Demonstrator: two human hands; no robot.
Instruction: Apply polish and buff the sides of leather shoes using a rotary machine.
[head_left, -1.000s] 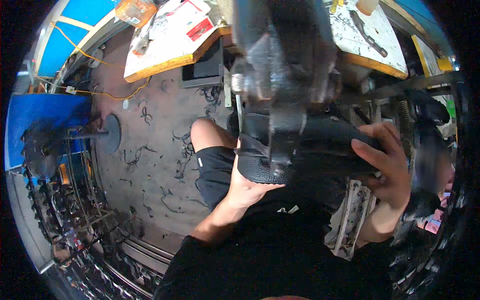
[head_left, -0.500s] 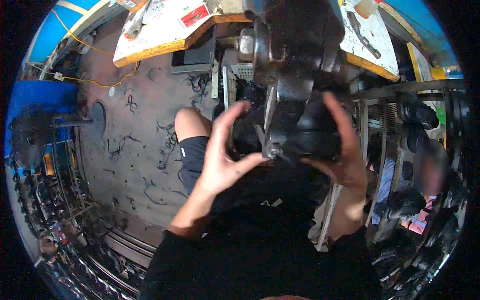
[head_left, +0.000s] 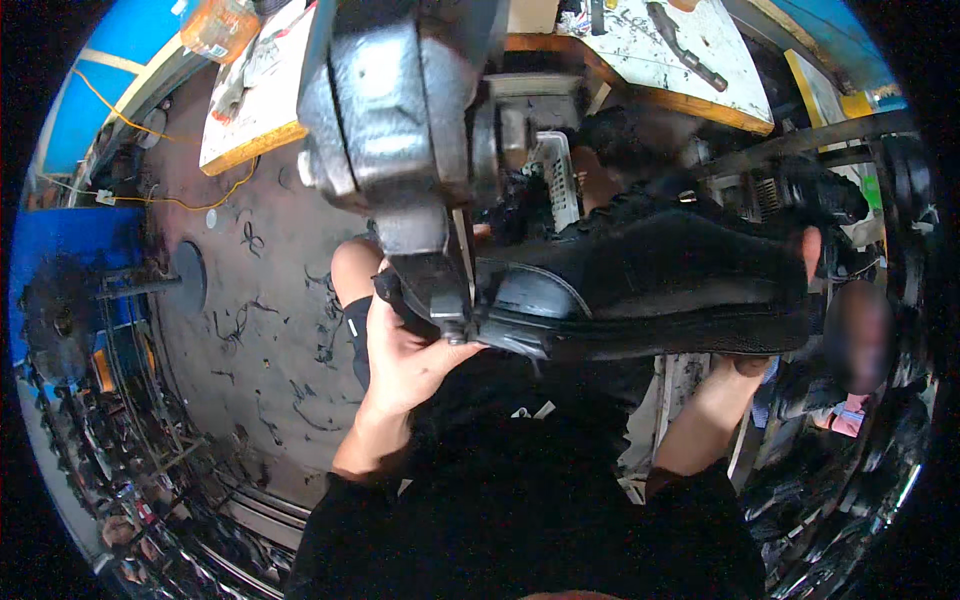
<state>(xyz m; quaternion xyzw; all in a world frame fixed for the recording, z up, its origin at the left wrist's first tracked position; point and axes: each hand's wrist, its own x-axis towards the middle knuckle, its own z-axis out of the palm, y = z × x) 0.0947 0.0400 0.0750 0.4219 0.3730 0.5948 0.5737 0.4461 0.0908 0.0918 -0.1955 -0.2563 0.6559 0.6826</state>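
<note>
A black lace-up shoe (head_left: 665, 265) lies sideways across the view, its heel to the right and its front at the metal machine head (head_left: 385, 120). The machine's narrow metal foot (head_left: 440, 285) comes down at the sole edge near the toe. My left hand (head_left: 398, 365) closes round the toe end, thumb beside the foot's tip; the machine hides its other fingers in part. Gripping the heel is my right hand (head_left: 750, 367), mostly hidden behind the shoe, with fingertips showing at the heel's far edge. A thin dark strip (head_left: 520, 345) hangs by the sole near the foot.
White-topped worktables (head_left: 690, 60) stand beyond the machine, with a jar (head_left: 215, 30) at the left. Behind the shoe is a pale plastic basket (head_left: 558, 180). Dark scraps litter the floor (head_left: 270, 330). Racks of shoes (head_left: 130, 480) line both sides, and a person (head_left: 858, 340) is at the right.
The shoe, blurred between my two hands before, now stretches sideways to the right. My right hand has moved right to the heel; my left hand has shifted slightly left and closed round the toe.
</note>
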